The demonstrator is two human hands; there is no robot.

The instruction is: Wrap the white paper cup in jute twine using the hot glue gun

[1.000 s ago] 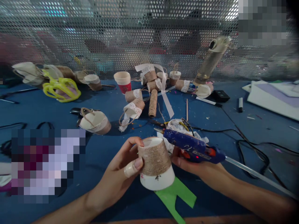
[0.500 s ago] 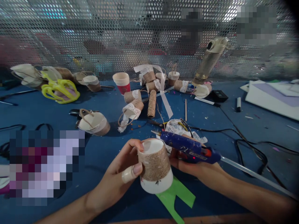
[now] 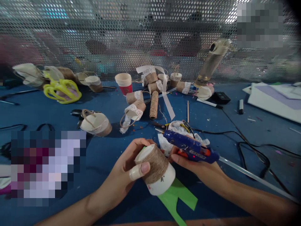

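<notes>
A paper cup [image 3: 156, 166], partly wrapped in brown twine with a bare white band, is gripped by my left hand [image 3: 131, 169], thumb on the twine. The cup lies tilted, its opening to the upper left. My right hand [image 3: 188, 160] is closed around a blue hot glue gun [image 3: 185, 142], with a clear glue stick [image 3: 246, 174] out of its back end. The nozzle points left, above the cup. White lace [image 3: 166, 144] shows behind the cup, near my right fingers. Under the cup lies a green cut piece [image 3: 176, 196].
Several twine-wrapped cups with lace and handles, such as one basket [image 3: 96, 124], lie across the blue table. A twine roll [image 3: 154, 105], red paper cups [image 3: 124, 84], a yellow crown-like piece [image 3: 62, 91], a bottle [image 3: 210, 64] and black cables [image 3: 249, 144] surround them. A perforated metal screen [image 3: 150, 40] stands behind.
My left hand has tipped the cup further, turning its opening to the left. The glue gun has shifted slightly, still in my right hand.
</notes>
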